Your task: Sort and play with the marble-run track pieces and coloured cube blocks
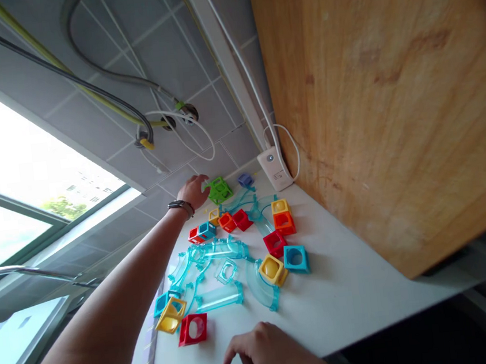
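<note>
My left hand reaches to the far end of the white table, a dark band on its wrist. Its fingertips are apart at the left side of a green cube-frame block; whether they touch it I cannot tell. My right hand hovers low at the near edge, fingers loosely curled, with a gap between thumb and forefinger and nothing in it. Closest to it are a red block with a round hole and a clear teal track piece. A purple block lies right of the green one.
Several teal track pieces and coloured cubes, including a blue cube and yellow block, cover the table. A white power strip stands at the back. A wooden panel bounds the right; a window is left.
</note>
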Motion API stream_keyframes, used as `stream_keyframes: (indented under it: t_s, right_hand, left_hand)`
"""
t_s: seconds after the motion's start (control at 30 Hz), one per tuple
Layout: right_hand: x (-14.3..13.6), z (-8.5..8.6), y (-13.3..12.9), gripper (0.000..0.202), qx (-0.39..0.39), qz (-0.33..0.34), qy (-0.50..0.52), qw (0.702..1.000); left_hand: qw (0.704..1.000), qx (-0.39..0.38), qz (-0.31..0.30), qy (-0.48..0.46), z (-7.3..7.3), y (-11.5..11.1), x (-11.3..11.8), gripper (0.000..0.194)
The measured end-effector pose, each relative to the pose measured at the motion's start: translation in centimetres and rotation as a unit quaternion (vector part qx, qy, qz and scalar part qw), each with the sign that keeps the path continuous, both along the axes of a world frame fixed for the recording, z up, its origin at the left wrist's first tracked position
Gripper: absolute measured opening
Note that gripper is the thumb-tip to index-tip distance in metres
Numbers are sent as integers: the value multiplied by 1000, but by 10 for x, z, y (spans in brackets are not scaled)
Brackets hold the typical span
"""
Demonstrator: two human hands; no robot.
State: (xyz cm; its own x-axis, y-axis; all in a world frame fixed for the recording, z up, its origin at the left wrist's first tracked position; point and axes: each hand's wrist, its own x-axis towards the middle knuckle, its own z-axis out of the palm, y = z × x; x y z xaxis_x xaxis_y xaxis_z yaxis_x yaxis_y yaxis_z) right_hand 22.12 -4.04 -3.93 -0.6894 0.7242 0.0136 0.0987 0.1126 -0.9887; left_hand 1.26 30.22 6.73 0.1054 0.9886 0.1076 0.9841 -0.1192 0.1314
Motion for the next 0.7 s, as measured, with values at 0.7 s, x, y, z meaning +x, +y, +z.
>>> stream_keyframes:
  t_s: [0.7]
  right_hand:
    - [5, 14, 6, 33, 6, 13, -19, 1000]
  left_hand:
    - [990, -73, -55, 111, -75, 51, 109, 36]
